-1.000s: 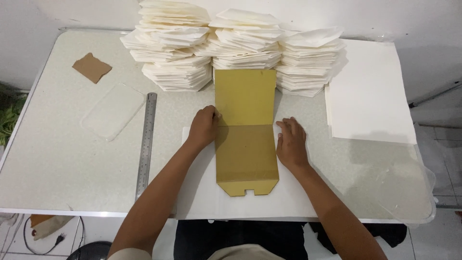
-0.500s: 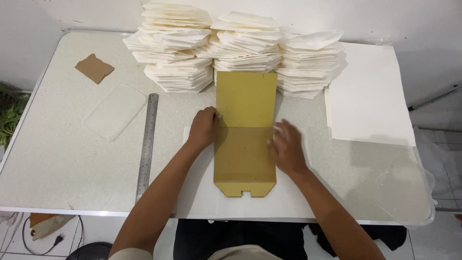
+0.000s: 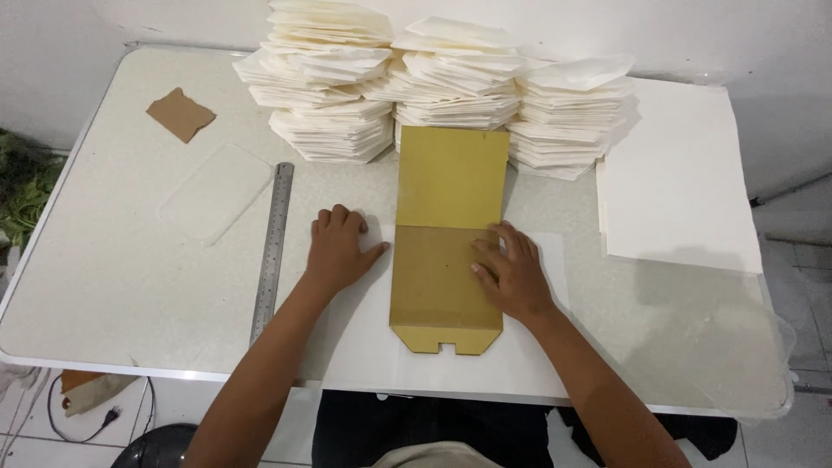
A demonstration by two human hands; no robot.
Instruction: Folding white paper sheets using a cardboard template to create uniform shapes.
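White table (image 3: 104, 286), edged in pale trim. Carrying a steel ruler (image 3: 272, 251), brown scrap (image 3: 180, 113), clear plastic sheet (image 3: 215, 204), paper stacks (image 3: 451, 87), white sheets (image 3: 685, 173) and a folded yellow card (image 3: 446, 234).

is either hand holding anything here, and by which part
Nothing is gripped. The right hand presses flat on the brown card's right edge; the left hand lies flat on the white sheet beside it.

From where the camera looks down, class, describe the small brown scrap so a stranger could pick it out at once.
Start at the white table and go to its far left corner. Left of the stacks of folded white paper, beyond the steel ruler, lies the small brown scrap. It is the only ragged, dull brown piece, much smaller than the yellow-brown template.
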